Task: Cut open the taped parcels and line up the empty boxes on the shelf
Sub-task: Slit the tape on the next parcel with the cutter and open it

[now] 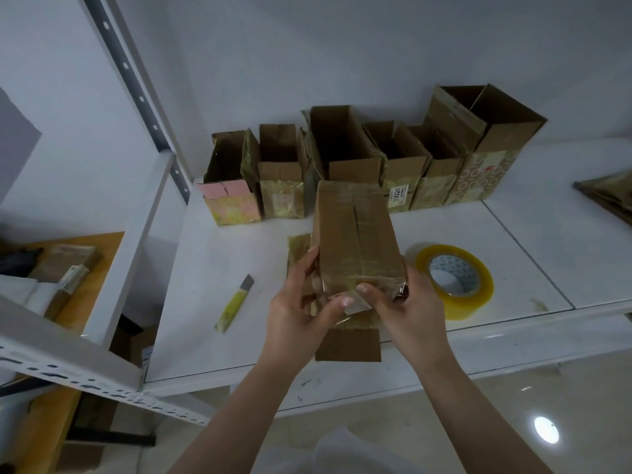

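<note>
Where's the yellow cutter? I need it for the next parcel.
The yellow cutter lies on the white shelf, left of the left hand, in front of the opened boxes.

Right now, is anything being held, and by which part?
Yes: both hands, left and right, hold the taped box by its near end, thumbs on its front edge.

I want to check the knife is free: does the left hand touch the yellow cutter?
Apart. The head view shows bare shelf between the left hand and the yellow cutter.
</note>
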Demonstrator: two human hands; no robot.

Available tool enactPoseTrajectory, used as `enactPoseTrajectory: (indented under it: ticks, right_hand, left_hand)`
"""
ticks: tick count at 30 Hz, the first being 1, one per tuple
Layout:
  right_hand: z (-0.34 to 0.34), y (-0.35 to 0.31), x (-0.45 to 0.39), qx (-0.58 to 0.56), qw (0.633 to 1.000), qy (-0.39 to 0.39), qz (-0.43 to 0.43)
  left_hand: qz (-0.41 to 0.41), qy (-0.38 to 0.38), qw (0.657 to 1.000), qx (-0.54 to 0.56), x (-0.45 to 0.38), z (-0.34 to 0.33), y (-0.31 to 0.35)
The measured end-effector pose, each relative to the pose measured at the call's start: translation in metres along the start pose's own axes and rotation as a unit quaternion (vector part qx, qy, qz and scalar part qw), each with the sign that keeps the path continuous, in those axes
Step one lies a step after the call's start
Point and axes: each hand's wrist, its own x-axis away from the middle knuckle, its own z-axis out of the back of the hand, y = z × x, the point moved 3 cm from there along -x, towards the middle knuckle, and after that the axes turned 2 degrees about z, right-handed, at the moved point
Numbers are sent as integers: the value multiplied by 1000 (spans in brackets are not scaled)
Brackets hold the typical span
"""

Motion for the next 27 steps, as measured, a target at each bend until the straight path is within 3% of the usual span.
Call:
enactPoseTrajectory:
  ticks: [8,13,21,27]
  right_hand:
    - [25,-30,-8,-82,997,10,-4]
    - [32,-40,-7,-50,998,25,-3]
    - [37,-41,-7,-30,999,29,-16]
    - [38,-32,-9,18,1000,2,0]
  left_hand:
    - [-45,-22,999,18,-21,-3,13]
    - [-25,26,997,-70,-24,-11,24]
    - [-35,7,995,-97,-32,-6,32]
    - [-28,-83,996,-24,-35,0,29]
